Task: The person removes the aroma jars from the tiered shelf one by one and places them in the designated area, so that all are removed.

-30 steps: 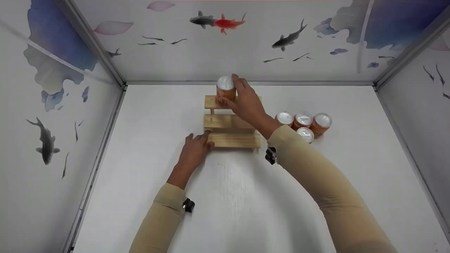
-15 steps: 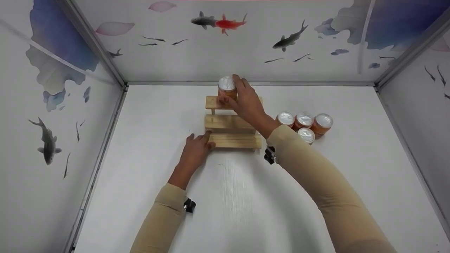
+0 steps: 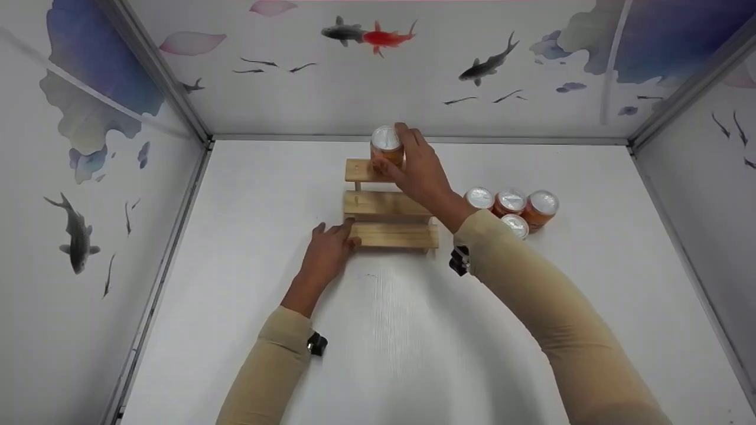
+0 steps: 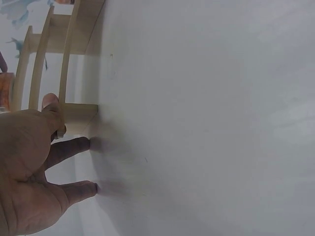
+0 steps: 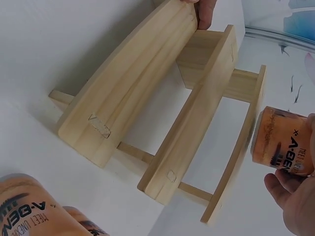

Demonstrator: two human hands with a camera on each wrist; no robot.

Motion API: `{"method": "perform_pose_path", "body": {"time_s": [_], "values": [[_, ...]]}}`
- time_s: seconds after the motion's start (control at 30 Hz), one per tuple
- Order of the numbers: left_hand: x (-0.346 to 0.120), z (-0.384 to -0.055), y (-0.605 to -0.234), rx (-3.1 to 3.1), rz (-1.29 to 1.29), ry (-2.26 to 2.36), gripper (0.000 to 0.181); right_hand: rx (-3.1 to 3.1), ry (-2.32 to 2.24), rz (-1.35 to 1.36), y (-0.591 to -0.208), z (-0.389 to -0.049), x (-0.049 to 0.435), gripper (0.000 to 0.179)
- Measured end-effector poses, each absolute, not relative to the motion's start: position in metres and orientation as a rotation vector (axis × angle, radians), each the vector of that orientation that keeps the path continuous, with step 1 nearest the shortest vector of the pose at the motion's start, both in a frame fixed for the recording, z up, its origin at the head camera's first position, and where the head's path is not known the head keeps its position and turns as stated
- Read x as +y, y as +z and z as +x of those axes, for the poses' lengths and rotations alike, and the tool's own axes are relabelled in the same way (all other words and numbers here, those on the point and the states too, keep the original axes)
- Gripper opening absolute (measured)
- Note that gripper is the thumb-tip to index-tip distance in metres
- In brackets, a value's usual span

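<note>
A three-step wooden rack (image 3: 396,236) stands toward the back of the white table. My left hand (image 3: 326,251) grips the left end of its lowest step; in the left wrist view, the thumb (image 4: 50,101) lies against the board while two fingers stretch down to the tabletop. At the top step, my right hand (image 3: 422,174) holds an orange can (image 3: 387,141) with a silvery lid, upright, between thumb and fingers. The right wrist view shows dark lettering on this can (image 5: 278,140), its base close at the top board.
Several more orange cans (image 3: 540,209) with silvery lids stand grouped on the table right of the rack, near my right forearm. White panels printed with fish (image 3: 484,65) enclose the table at the back and both sides.
My right hand has shifted slightly to the right along the top step with the can. The left hand stays on the rack's lowest step.
</note>
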State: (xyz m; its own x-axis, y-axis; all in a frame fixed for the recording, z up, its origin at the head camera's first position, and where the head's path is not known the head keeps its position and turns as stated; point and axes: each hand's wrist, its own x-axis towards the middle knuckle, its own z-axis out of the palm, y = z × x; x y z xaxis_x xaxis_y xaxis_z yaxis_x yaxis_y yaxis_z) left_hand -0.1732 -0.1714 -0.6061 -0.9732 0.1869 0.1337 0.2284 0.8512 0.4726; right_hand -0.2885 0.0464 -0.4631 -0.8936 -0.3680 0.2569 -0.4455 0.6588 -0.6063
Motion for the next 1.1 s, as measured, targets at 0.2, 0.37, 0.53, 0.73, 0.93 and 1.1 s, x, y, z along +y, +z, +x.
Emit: {"method": "perform_pose_path", "body": {"time_s": [0.2, 0.37, 0.53, 0.73, 0.93, 1.1], "values": [[-0.166, -0.166, -0.587, -2.98, -0.308, -0.717, 0.052, -2.7, 1.065, 0.683, -0.463, -0.289, 0.056, 0.077], [-0.165, -0.167, -0.588, -2.972, -0.31, -0.655, 0.05, -2.673, 1.078, 0.676, -0.462, -0.288, 0.065, 0.078], [-0.166, -0.166, -0.59, -2.944, -0.338, -0.664, 0.049, -2.657, 1.104, 0.661, -0.459, -0.286, 0.073, 0.079], [-0.166, -0.165, -0.588, -2.942, -0.335, -0.659, 0.049, -2.649, 1.106, 0.652, -0.458, -0.286, 0.081, 0.077], [-0.168, -0.169, -0.596, -2.945, -0.33, -0.656, 0.048, -2.625, 1.091, 0.648, -0.457, -0.285, 0.088, 0.075], [-0.17, -0.171, -0.601, -2.907, -0.363, -0.642, 0.049, -2.577, 1.087, 0.658, -0.457, -0.285, 0.097, 0.071]]}}
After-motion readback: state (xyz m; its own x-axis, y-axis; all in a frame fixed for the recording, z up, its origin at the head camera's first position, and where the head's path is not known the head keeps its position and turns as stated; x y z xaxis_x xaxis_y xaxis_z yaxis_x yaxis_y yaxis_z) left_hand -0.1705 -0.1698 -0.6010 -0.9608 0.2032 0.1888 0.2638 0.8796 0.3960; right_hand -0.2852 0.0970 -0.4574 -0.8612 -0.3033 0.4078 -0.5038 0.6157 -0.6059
